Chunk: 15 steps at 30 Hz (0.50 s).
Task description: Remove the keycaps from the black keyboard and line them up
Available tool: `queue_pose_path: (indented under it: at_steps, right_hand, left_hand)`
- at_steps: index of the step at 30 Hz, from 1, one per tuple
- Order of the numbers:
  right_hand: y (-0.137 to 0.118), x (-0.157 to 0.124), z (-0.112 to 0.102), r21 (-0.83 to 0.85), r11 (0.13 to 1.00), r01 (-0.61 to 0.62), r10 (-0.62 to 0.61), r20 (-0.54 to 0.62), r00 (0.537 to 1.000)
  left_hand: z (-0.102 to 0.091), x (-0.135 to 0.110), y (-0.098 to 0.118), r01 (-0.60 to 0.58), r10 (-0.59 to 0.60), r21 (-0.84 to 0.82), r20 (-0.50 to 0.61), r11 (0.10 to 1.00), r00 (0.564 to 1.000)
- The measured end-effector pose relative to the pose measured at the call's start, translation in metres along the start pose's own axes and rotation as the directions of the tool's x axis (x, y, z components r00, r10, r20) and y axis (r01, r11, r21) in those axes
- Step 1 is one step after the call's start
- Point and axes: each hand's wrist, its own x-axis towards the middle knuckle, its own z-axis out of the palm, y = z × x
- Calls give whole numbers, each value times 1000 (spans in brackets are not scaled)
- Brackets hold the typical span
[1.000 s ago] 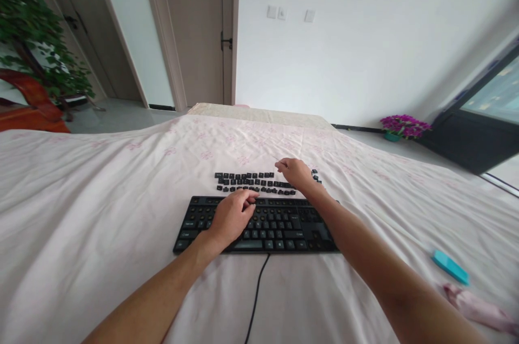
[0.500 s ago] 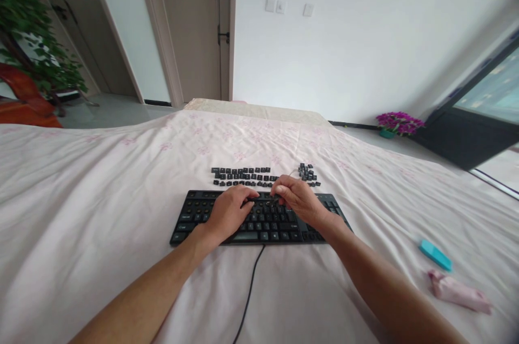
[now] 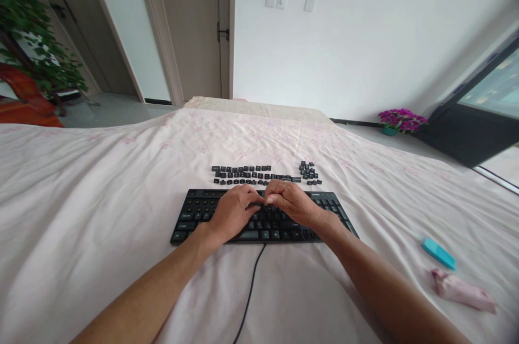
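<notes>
A black keyboard lies on the bedspread, with keycaps gone from part of its upper rows. My left hand rests over its middle, thumb and forefinger closed together close to the right fingertips. Beside it, my right hand is curled in a pinch above the upper rows. Whatever lies between the fingers of either hand is hidden. Just beyond the keyboard, loose black keycaps lie in rough rows. A smaller heap of keycaps sits to their right.
A black cable runs from the keyboard toward me over the pale floral bedspread. To the right lie a turquoise object and a pink cloth-like bundle. Purple flowers stand on the floor by the wall.
My right hand has shifted slightly left and its fingers have turned down, meeting the left fingertips. A thin shiny piece at its fingertips is now hidden. The left hand stays nearly in place.
</notes>
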Motion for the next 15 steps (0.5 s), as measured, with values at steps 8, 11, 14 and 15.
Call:
queue_pose_path:
  at_steps: [8, 11, 14, 15]
  right_hand:
    - [7, 1, 10, -32, 996, 80, -79, 18, 997]
    - [7, 1, 14, -50, 993, 111, -110, 17, 994]
    - [10, 1, 20, -62, 992, 108, -109, -15, 994]
    - [12, 1, 22, -56, 994, 95, -98, -40, 994]
  left_hand:
    - [6, 5, 4, -13, 11, 30, 61, 999, 998]
    - [8, 5, 4, 23, -26, 49, 50, 999, 998]
    - [9, 5, 2, 37, -39, 66, 38, 997, 999]
    - [10, 5, 2, 35, -37, 70, 38, 997, 999]
